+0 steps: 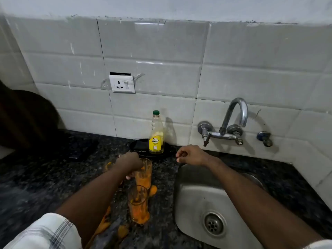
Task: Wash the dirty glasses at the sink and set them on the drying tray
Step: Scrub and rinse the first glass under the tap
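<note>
Nearest the person, just this side of the left fingers, a tall near glass [138, 203] stands upright on the dark speckled bench [53, 177]. It is coated inside with orange dregs, and orange puddles [153, 191] lie around its foot. Just beyond it the left hand [130, 163] has its fingers [128, 177] curled round the upper part of a second glass [143, 177], equally smeared and upright. A blurred orange shape on the far-left side of those fingers may be a third glass, but I cannot tell. The right hand [190, 155] hangs over the far-left corner of the steel sink [188, 194], its fingers [177, 159] loosely curled and holding nothing. The sink holds nothing but its drain, and no water runs from the tap [233, 119] on the wall beyond the right fingers. By my reading, washing has not begun: every glass is dirty and none is set to dry. Past both sets of fingers a black tray [136, 145] carries a bottle of yellow dish soap [156, 139]; whether it is the drying tray I cannot say. Behind rise grey wall tiles [161, 42] with a white socket [122, 84].
</note>
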A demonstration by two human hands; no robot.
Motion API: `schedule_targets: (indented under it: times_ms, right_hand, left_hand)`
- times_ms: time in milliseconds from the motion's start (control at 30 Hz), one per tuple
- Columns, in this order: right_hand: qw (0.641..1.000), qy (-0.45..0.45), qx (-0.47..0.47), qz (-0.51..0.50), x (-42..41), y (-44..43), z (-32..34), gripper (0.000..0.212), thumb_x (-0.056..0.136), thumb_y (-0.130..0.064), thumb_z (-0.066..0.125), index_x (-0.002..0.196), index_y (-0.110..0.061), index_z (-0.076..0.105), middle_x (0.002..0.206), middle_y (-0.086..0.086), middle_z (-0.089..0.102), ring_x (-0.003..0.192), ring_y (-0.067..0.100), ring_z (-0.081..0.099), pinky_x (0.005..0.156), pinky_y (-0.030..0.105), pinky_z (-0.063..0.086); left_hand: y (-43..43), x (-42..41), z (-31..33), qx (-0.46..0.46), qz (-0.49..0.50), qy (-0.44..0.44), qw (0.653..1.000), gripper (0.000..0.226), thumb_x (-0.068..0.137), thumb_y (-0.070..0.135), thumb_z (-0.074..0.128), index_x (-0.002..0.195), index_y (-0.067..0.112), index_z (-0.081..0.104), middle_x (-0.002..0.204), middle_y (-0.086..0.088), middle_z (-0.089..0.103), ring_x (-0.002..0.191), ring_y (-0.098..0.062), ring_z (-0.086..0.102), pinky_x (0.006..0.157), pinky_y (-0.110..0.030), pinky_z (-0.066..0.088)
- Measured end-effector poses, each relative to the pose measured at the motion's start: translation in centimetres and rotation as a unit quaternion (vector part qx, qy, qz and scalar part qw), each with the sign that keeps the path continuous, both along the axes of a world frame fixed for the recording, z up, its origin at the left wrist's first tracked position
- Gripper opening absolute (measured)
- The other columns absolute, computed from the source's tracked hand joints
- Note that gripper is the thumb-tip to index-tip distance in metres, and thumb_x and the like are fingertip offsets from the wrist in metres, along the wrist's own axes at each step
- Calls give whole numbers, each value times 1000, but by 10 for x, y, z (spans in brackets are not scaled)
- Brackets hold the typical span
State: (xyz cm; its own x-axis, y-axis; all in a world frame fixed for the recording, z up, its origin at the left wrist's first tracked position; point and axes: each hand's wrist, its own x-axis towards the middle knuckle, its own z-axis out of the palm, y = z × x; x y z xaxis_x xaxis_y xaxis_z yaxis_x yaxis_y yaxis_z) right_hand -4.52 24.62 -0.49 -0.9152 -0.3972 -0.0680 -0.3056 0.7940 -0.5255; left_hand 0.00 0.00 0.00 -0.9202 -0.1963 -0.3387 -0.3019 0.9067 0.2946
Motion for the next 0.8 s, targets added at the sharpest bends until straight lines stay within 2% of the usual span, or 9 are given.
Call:
schedule_targets:
  times_ms: [67, 167, 267, 333, 400, 500, 567, 700, 800]
  right_hand:
    - [1000, -4, 2, 7, -1, 0, 0, 24, 87, -22, 73, 108, -11, 72, 105, 3, 70, 94, 8, 59, 82, 18, 43]
    - [1000, -7, 17, 18, -2, 0, -5, 23, 87, -22, 72, 108, -10, 71, 106, 4, 71, 93, 8, 58, 81, 18, 42]
    - [999, -1, 34, 32, -2, 1, -9, 23, 87, -23, 73, 107, -10, 72, 106, 5, 72, 94, 9, 60, 82, 19, 43]
    - [998, -1, 42, 38, -2, 3, -9, 23, 87, -23, 73, 107, -11, 72, 107, 4, 72, 95, 9, 60, 84, 21, 45]
    - [998, -1, 46, 40, -1, 5, -8, 23, 87, -23, 73, 107, -11, 72, 108, 5, 72, 94, 9, 59, 83, 21, 44]
    - [999, -5, 37, 33, 2, 12, -1, 29, 86, -22, 74, 113, -12, 69, 107, 5, 70, 95, 10, 59, 84, 20, 44]
    - [999, -24, 18, 19, 2, 19, 0, 46, 83, -23, 78, 125, -17, 62, 111, 3, 67, 99, 14, 60, 89, 23, 46]
    - [997, -73, -18, 34, 7, 40, 3, 100, 71, -24, 87, 151, -29, 28, 138, 0, 53, 123, 19, 54, 104, 36, 46]
    - [996, -42, -77, 28, 10, 57, 1, 104, 66, -24, 89, 149, -31, 27, 133, -6, 53, 119, 13, 53, 101, 31, 46]
  left_hand:
    - [-2, -1, -6, 27, 16, -5, 1000, 22, 96, 15, 44, 100, -1, 59, 77, -16, 71, 60, -26, 73, 66, -37, 64]
    - [-3, 1, -14, 7, 8, 23, 1000, 33, 95, 17, 43, 72, 3, 60, 58, -10, 66, 55, -23, 71, 68, -34, 62]
    - [-4, 3, -22, -7, 16, 71, 997, 36, 96, 17, 43, 65, 6, 59, 53, -6, 63, 48, -18, 66, 61, -29, 57]
    - [-3, 3, -26, -4, 31, 88, 996, 31, 94, 18, 46, 68, 8, 59, 64, -7, 64, 61, -22, 69, 64, -32, 58]
    - [5, 5, -24, -8, 40, 102, 994, 22, 93, 19, 48, 78, 9, 60, 80, -9, 67, 78, -26, 71, 73, -36, 60]
    - [25, 4, -16, -30, 31, 130, 991, 12, 92, 18, 50, 90, 10, 60, 98, -10, 66, 94, -29, 67, 80, -37, 57]
    - [42, -1, -8, -31, 17, 150, 988, 14, 92, 17, 51, 96, 8, 61, 103, -11, 66, 96, -31, 66, 80, -38, 55]
    - [92, -16, 12, -12, -31, 179, 983, 25, 91, 21, 56, 108, 4, 62, 116, -15, 64, 107, -35, 63, 79, -38, 50]
    - [141, -25, 24, 1, -92, 195, 977, 32, 94, 26, 54, 113, 2, 61, 118, -17, 64, 110, -35, 62, 82, -37, 50]
